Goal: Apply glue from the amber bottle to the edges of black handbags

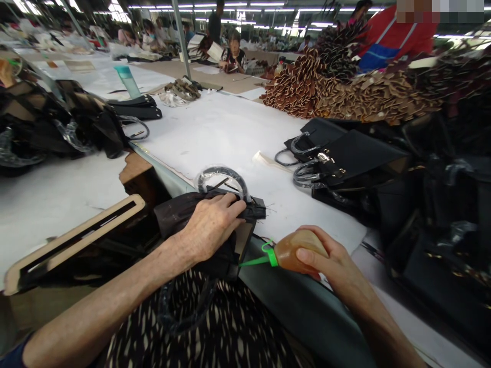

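My left hand (215, 225) is closed over the upper edge of a black handbag (172, 212) at the table edge near my lap. One handle (226, 174), wrapped in clear plastic, arches up beyond my fingers; the other handle (187, 312) hangs over my lap. In my right hand (326, 255) is a squeeze bottle (297, 250) of amber liquid, tilted on its side. Its long green nozzle (255, 261) points left, with the tip at the bag's lower side edge. Whether the tip touches the bag I cannot tell.
Black handbags lie stacked on the right (356, 158), and more bags (57, 117) stand at the left. Behind are piles of brown leather pieces (360, 97) and a teal-lidded bottle (128, 82). A beige-rimmed frame (76, 235) sits left of my arm. Several people work farther back.
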Available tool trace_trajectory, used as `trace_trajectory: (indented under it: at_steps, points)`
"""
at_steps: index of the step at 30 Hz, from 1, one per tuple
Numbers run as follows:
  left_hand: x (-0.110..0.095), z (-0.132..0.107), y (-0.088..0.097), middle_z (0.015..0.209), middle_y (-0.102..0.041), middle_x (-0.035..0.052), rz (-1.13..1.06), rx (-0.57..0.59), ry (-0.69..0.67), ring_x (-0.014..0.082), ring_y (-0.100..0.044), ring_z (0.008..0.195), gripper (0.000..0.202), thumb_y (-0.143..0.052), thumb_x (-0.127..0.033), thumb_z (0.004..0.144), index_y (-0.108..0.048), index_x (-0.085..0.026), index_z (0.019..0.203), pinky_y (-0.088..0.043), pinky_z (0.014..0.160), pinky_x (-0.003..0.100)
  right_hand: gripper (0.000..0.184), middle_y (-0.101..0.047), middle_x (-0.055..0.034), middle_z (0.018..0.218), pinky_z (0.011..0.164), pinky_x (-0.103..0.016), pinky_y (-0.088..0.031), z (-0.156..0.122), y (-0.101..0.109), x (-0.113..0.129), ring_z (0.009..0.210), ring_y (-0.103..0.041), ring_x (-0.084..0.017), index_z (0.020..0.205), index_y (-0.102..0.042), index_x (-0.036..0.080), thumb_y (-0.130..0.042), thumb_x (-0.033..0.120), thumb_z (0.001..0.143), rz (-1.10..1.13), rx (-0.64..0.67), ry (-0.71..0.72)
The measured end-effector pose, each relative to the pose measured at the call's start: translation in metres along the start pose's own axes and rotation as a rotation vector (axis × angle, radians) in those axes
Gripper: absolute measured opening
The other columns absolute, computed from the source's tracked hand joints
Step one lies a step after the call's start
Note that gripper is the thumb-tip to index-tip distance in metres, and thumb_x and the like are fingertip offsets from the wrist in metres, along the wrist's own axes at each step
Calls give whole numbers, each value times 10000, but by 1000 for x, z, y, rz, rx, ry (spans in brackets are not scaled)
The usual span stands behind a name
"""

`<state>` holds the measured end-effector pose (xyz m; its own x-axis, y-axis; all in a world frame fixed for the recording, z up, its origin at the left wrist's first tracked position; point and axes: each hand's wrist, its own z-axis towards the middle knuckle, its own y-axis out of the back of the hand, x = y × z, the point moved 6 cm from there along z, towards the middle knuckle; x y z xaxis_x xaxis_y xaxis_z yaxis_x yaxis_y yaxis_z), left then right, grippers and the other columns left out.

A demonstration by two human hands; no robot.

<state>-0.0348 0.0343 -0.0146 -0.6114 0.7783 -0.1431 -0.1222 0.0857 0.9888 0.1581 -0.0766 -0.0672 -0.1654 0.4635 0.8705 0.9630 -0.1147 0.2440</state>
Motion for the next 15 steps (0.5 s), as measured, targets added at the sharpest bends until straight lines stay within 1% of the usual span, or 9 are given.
trace_trajectory:
  at_steps: [3, 6, 10, 13, 15]
  points:
    - [-1, 0, 1, 945, -583, 51, 0, 1, 3, 207, -578, 857, 134, -505, -223, 882, -564, -167, 989, -478, 696, 316, 460, -571, 3, 756, 463, -241, -351, -2, -2, 0, 615, -477, -158, 1048, -512, 196, -643, 467, 701, 0, 37, 15]
    - [-1, 0, 1, 950, -587, 52, 2, 9, 8, 203, -579, 863, 148, -508, -229, 883, -565, -165, 1004, -476, 702, 308, 449, -569, 4, 765, 448, -231, -342, -4, -4, -1, 607, -465, -148, 1043, -511, 194, -639, 476, 717, -10, 68, 36]
    - [0, 1, 1, 960, -592, 55, 11, 20, 15, 197, -580, 877, 151, -504, -238, 888, -564, -170, 1009, -472, 710, 294, 473, -563, 8, 741, 432, -224, -339, -7, -3, -2, 568, -456, -137, 1041, -508, 187, -644, 492, 706, 5, 58, 17]
    - [1, 1, 2, 971, -591, 56, 9, 10, 11, 196, -577, 887, 148, -496, -238, 891, -561, -173, 1007, -469, 723, 293, 500, -558, 6, 703, 420, -225, -333, -9, -4, -4, 540, -450, -136, 1024, -507, 175, -645, 517, 687, 32, 46, 0]
    - [1, 0, 2, 974, -589, 58, 4, -1, 2, 198, -576, 889, 145, -483, -235, 896, -559, -172, 1002, -468, 729, 299, 494, -564, 0, 698, 422, -229, -332, -10, -4, -6, 533, -448, -137, 1024, -507, 173, -638, 520, 698, 53, 27, 0]
